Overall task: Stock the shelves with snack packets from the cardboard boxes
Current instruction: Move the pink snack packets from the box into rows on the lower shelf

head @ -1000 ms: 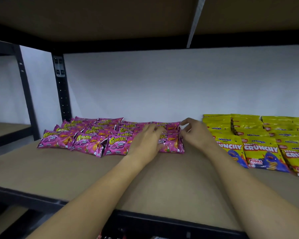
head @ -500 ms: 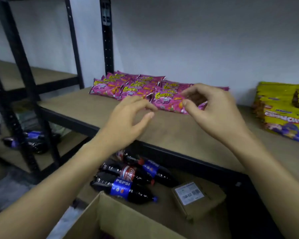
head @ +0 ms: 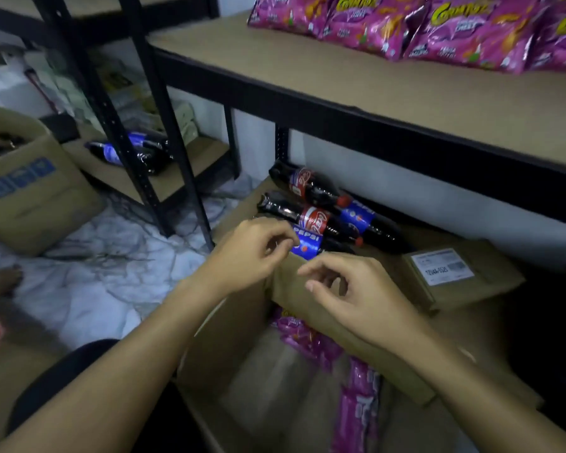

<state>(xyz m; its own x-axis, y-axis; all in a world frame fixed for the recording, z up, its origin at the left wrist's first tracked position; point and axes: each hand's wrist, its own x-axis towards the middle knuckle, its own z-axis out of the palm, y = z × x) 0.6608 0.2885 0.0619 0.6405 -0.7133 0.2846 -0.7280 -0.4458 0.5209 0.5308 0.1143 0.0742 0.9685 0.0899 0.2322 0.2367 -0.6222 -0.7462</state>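
An open cardboard box (head: 229, 325) stands below me with pink snack packets (head: 311, 341) lying inside it. More pink packets (head: 438, 31) lie in a row on the brown shelf board (head: 373, 93) at the top right. My left hand (head: 252, 253) hovers over the box's far edge, fingers loosely curled, holding nothing. My right hand (head: 356, 295) hangs just to its right above the box flap, fingers also loosely curled and empty. Both hands are apart from the packets.
Cola and Pepsi bottles (head: 321, 217) lie on the low shelf behind the box, beside a small labelled carton (head: 455, 273). Black shelf posts (head: 164, 132) stand to the left. Another cardboard box (head: 30, 184) sits on the marbled floor (head: 105, 276) at far left.
My view has dropped from the shelf to the box below. Both hands have come away from the pink packets on the shelf and down over the open box.
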